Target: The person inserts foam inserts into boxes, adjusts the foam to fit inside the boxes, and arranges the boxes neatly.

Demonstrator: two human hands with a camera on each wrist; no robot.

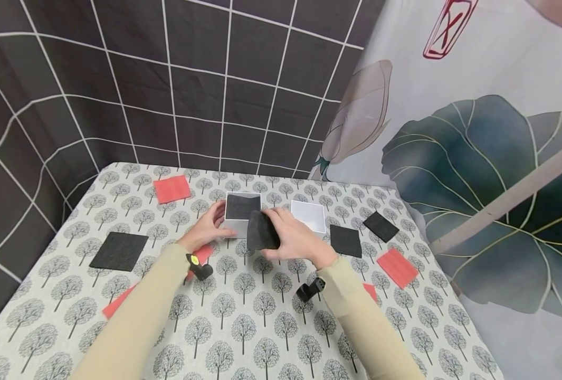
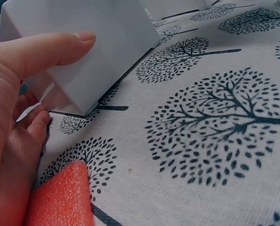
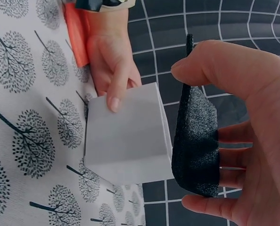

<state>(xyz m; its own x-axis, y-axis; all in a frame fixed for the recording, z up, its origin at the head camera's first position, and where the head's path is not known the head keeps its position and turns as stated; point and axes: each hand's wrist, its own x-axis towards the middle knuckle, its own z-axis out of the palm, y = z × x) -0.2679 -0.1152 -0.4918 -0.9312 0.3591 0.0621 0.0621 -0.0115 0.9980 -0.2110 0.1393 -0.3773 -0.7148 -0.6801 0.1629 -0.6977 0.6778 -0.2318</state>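
Observation:
My left hand (image 1: pixel 208 228) grips the left side of a white open-topped box (image 1: pixel 240 228); in the left wrist view its thumb (image 2: pixel 60 49) lies along the box's front face and the other fingers go round the side. A black foam sheet (image 1: pixel 244 205) shows inside that box. With thumb and fingers on opposite edges, my right hand (image 1: pixel 294 236) holds another black foam sheet (image 1: pixel 263 232), slightly bent, at the box's front right corner. The right wrist view shows this held sheet (image 3: pixel 196 141) upright beside the box (image 3: pixel 126 136).
A second white box (image 1: pixel 307 214) stands to the right. Black sheets (image 1: pixel 119 250) (image 1: pixel 345 241) (image 1: pixel 380 227) and red foam sheets (image 1: pixel 172 189) (image 1: pixel 397 268) lie around on the tree-patterned cloth (image 1: pixel 243 316). More red pieces (image 1: pixel 203 255) (image 1: pixel 119 302) are partly hidden by my arms.

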